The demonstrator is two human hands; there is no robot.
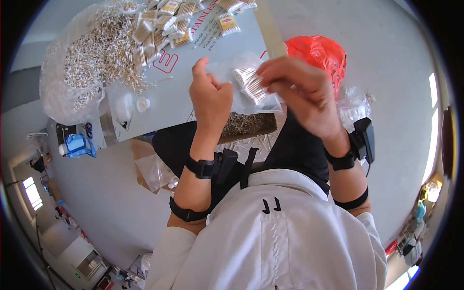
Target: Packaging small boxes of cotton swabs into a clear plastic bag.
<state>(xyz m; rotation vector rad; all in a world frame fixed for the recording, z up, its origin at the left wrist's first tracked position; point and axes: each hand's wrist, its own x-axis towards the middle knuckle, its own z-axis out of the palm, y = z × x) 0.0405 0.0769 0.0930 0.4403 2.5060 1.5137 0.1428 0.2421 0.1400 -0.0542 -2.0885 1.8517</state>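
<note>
Left hand (211,99): mostly curled with index finger extended; cannot tell if holding anything. Right hand (303,94): half open, fingertips at edge of swab bundle (250,86); cannot tell whether gripping. Swab bundle: between hands, over clear bag (272,105).

Red lettering (203,18) (black print (207,38) beside) on tabletop (164,99).
</note>
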